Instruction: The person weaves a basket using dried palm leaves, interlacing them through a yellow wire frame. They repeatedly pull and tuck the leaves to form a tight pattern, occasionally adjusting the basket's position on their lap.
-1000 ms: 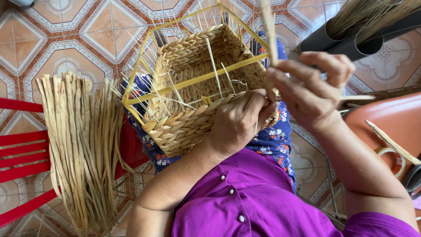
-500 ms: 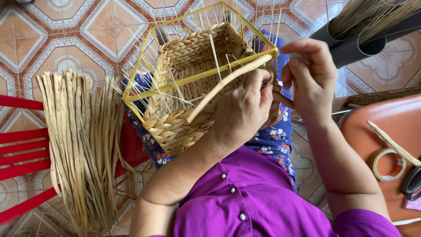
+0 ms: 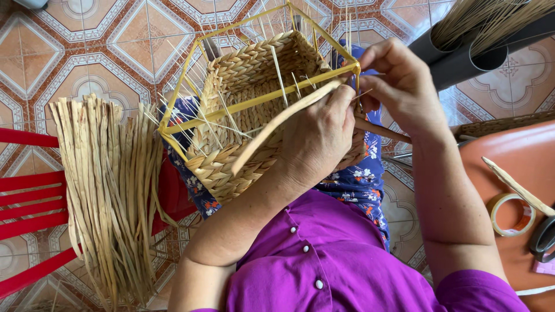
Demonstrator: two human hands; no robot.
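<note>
Both hands working a flat straw strand at the basket's yellow frame.
Strand (image 3: 277,130) is running 8-to-2 o'clock across basket (image 3: 254,115); left hand (image 3: 318,138) fingers are clamping it, right hand (image 3: 399,86) fingers are pinching its 2 o'clock tip.

The left hand (image 3: 318,138) covers the near wall of the woven basket (image 3: 248,86), and its fingertips are tucked out of sight behind the yellow wire frame (image 3: 260,98). The right hand (image 3: 399,86) hides the end of the strand (image 3: 277,127) it pinches. The scissors (image 3: 543,237) and the dark tubes (image 3: 462,55) are cut off by the picture's edges, as is the red chair (image 3: 23,202) on the left
</note>
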